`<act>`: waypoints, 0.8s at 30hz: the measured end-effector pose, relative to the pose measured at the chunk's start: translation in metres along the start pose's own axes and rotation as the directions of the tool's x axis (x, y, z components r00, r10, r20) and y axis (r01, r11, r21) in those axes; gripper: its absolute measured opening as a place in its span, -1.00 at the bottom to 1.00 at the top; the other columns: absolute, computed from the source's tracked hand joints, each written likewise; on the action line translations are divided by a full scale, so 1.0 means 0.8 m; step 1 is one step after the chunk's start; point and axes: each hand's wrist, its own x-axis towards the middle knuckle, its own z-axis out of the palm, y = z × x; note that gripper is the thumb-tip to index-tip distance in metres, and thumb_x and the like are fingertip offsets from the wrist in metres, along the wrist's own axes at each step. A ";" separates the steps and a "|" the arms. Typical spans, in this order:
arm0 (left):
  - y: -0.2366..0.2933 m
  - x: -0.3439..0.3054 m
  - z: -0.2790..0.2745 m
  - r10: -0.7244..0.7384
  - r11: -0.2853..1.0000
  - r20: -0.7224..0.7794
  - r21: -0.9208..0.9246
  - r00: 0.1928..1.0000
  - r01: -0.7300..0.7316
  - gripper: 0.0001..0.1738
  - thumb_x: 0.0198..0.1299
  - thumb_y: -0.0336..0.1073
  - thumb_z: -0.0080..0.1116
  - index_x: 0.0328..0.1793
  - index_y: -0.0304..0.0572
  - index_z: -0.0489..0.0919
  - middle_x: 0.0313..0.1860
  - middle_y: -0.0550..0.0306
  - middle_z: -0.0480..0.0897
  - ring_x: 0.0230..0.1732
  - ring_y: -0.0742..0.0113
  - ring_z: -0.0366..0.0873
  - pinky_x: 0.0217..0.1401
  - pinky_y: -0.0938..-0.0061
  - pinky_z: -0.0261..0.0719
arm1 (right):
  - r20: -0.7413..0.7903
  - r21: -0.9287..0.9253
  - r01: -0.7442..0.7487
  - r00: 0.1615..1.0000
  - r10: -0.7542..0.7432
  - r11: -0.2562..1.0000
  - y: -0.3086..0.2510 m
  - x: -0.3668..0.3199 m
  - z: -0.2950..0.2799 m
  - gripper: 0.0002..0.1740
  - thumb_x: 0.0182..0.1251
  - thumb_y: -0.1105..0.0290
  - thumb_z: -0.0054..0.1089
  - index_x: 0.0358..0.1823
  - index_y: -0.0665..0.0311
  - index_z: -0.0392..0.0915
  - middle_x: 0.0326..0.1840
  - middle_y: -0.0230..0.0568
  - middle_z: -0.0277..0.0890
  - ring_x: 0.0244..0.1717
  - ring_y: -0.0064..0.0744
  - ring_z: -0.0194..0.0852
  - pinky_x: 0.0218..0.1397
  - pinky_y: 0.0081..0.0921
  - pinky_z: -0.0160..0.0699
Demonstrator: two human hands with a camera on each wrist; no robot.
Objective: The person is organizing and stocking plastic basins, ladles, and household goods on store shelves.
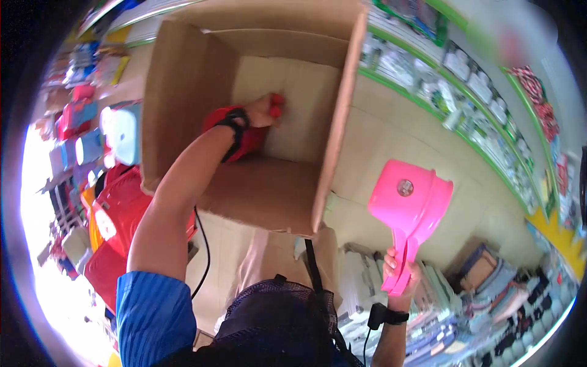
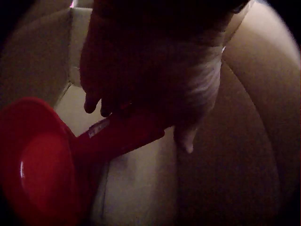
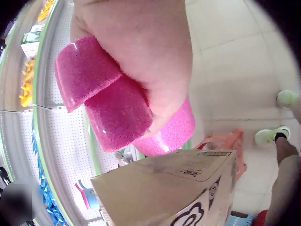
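My left hand (image 1: 260,114) reaches down inside a cardboard box (image 1: 214,85) and grips the handle of a red water dipper (image 1: 249,145). In the left wrist view, the handle runs beneath the palm, with fingertips on one side and the thumb (image 2: 186,139) on the other; the red bowl (image 2: 40,160) lies to the left. Outside the box, on the right, my right hand (image 1: 400,273) holds nested pink water dippers (image 1: 403,192) by their handles, bowls pointing up and away. Two pink handle ends (image 3: 117,113) poke out of that hand in the right wrist view.
Shelves of goods (image 1: 452,92) line the right side. Stacked packs (image 1: 422,306) stand at lower right, red plastic goods (image 1: 119,205) at left. Tiled floor (image 1: 379,122) shows between box and shelves. Another person's shoe (image 3: 273,135) appears in the right wrist view.
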 end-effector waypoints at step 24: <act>0.472 -0.144 -0.183 0.076 0.803 -0.151 -0.577 0.986 -0.151 -0.34 0.37 0.05 0.12 0.38 -0.34 0.41 0.17 -0.11 0.61 0.11 0.25 0.59 0.08 0.36 0.60 | 0.425 -0.900 0.434 0.852 0.306 0.043 -0.215 -0.029 0.220 -0.47 0.04 0.39 0.48 0.06 0.37 0.53 -0.12 -0.25 0.56 -0.20 -0.49 0.50 -0.13 -0.53 0.48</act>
